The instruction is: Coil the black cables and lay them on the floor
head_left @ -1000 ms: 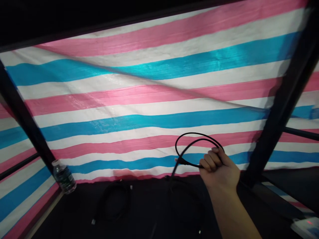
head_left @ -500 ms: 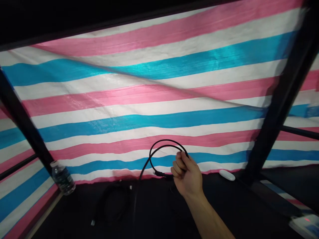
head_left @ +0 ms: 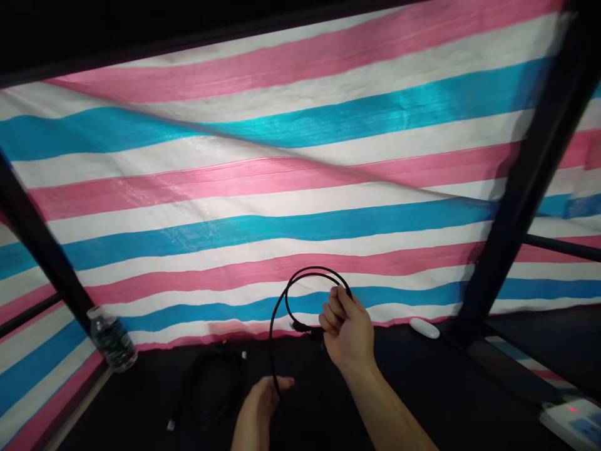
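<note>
- Standing at the far left edge of the dark bench (head_left: 422, 388), a clear water bottle (head_left: 111, 339) with a dark label leans against a black frame post (head_left: 37, 244), just in front of the striped tarp (head_left: 263, 188) of pink, white and blue bands that forms the back wall.
- Lying flat on the bench right of the bottle is a coiled black cable (head_left: 211, 388), hard to make out against the dark surface; a small pale plug end shows at its lower left.
- Rising from the bottom edge near the middle, the left hand (head_left: 258, 407) has its fingers curled together around the hanging strand of a black cable loop (head_left: 310, 294); the grip itself sits in shadow, so how tightly it closes I cannot tell.
- Held up above the bench, against the lowest stripes of the tarp, the cable loop makes roughly two round turns, with one strand dropping down to the left hand.
- Gripping the loop at its right side, the right hand (head_left: 347, 332) has its fingers clamped shut on the gathered turns, thumb on top, a connector poking out just left of the knuckles.
- Resting on the bench near the tarp's lower edge, a small white oval object (head_left: 424, 327) lies right of that hand, well apart from it.
- Crossing the right side is another black frame post (head_left: 526, 181), and a white device (head_left: 570, 419) with a red light sits in the bottom right corner.
</note>
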Available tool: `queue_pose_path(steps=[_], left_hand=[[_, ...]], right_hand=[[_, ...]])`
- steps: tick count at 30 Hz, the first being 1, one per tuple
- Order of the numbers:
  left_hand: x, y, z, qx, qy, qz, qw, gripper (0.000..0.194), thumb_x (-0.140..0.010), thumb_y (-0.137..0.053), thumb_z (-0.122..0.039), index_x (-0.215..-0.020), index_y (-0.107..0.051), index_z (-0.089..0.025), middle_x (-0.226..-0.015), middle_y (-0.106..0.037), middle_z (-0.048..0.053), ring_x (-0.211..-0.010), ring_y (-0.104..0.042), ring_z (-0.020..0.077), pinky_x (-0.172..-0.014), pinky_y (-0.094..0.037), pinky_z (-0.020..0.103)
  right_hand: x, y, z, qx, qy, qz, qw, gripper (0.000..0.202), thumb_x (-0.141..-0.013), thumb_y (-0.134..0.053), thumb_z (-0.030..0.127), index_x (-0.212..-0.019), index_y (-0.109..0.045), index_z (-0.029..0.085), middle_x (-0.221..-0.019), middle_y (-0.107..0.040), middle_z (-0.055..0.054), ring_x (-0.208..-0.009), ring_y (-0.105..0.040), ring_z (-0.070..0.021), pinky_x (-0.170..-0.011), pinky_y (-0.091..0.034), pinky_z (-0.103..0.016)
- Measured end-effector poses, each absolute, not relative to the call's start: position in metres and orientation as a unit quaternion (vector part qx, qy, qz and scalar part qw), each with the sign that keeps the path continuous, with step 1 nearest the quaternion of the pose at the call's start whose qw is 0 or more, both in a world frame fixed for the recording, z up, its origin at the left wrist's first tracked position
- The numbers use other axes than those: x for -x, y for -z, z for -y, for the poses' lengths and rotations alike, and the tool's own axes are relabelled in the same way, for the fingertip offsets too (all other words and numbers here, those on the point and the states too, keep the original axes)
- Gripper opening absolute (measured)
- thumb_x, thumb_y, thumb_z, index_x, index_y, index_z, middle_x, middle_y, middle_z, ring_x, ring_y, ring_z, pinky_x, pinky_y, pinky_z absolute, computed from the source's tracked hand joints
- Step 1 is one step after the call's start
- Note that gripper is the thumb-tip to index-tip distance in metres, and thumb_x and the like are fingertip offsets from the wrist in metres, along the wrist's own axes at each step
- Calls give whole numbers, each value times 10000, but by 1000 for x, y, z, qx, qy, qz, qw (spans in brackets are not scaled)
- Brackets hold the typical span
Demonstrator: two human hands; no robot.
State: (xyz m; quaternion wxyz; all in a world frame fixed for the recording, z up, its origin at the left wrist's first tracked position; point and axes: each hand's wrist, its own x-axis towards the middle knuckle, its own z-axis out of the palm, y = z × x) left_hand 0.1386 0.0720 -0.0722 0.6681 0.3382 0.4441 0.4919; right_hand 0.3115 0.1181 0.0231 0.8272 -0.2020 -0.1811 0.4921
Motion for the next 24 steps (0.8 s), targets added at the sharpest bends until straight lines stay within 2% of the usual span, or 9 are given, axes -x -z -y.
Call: queue_pose_path(steps=[3,6,8,10,12,14,18,21,24], left_hand=[[-134,36,-73,-424,-485,-415,643,512,-703,-741,-688,-860,-748,-201,-701,-723,81,-753,-663,272,-780,-502,383],[-132,-4,-68,-527,-438,-394,613,451,-777,-737,-625,-864,-719,-182,-644,-684,46,-668,-641,213,-674,-483,307],[-133,-26,-65,-514,-443,-372,634,436,-818,-705,-609,-895,-692,-181,-613,-640,17,-584,-609,183,-587,-479,285],[-136,-42,-64,-451,-468,-344,678,423,-799,-735,-593,-874,-655,-184,-558,-533,-38,-468,-488,126,-453,-428,241],[-141,-52,-65,-373,-495,-313,719,446,-721,-820,-564,-805,-606,-182,-531,-393,-91,-413,-297,60,-354,-284,171],[-148,-58,-66,-307,-517,-287,746,503,-633,-894,-529,-742,-550,-178,-540,-284,-120,-432,-155,29,-344,-156,140],[-164,-53,-69,-264,-559,-270,738,519,-682,-855,-565,-728,-504,-186,-559,-206,-126,-459,-111,33,-376,-137,153],[-171,-43,-70,-301,-576,-293,701,489,-733,-817,-566,-778,-493,-202,-597,-286,-108,-475,-191,41,-404,-137,161],[-170,-37,-75,-365,-557,-339,664,451,-740,-828,-500,-957,-539,-230,-704,-432,-72,-546,-344,71,-437,-214,175]], right_hand=[[-312,-23,-118,203,-495,186,824,358,-667,-898,390,-716,-623,166,-520,-228,129,-422,-127,-34,-359,-131,-176],[-316,-25,-116,201,-507,200,814,349,-689,-887,397,-723,-627,168,-530,-215,129,-429,-109,-38,-358,-127,-177],[-319,-28,-113,196,-524,215,800,344,-711,-876,409,-729,-632,169,-540,-206,127,-439,-95,-41,-360,-124,-181],[-321,-31,-108,181,-545,227,786,329,-734,-862,410,-732,-635,172,-548,-186,126,-448,-75,-45,-364,-110,-187],[-319,-34,-102,156,-562,231,779,318,-758,-844,409,-718,-626,180,-555,-163,125,-453,-53,-50,-368,-84,-199],[-314,-36,-96,127,-563,230,783,330,-783,-821,414,-684,-602,188,-559,-146,121,-452,-40,-54,-372,-64,-213],[-302,-36,-87,80,-537,219,811,370,-817,-790,392,-625,-543,196,-558,-130,115,-447,-41,-60,-380,-60,-235],[-298,-35,-84,67,-539,213,812,378,-817,-790,379,-618,-524,198,-558,-137,113,-445,-48,-62,-380,-66,-242],[-296,-33,-86,76,-552,220,801,390,-813,-788,360,-608,-499,198,-550,-135,115,-441,-51,-63,-375,-81,-234]])
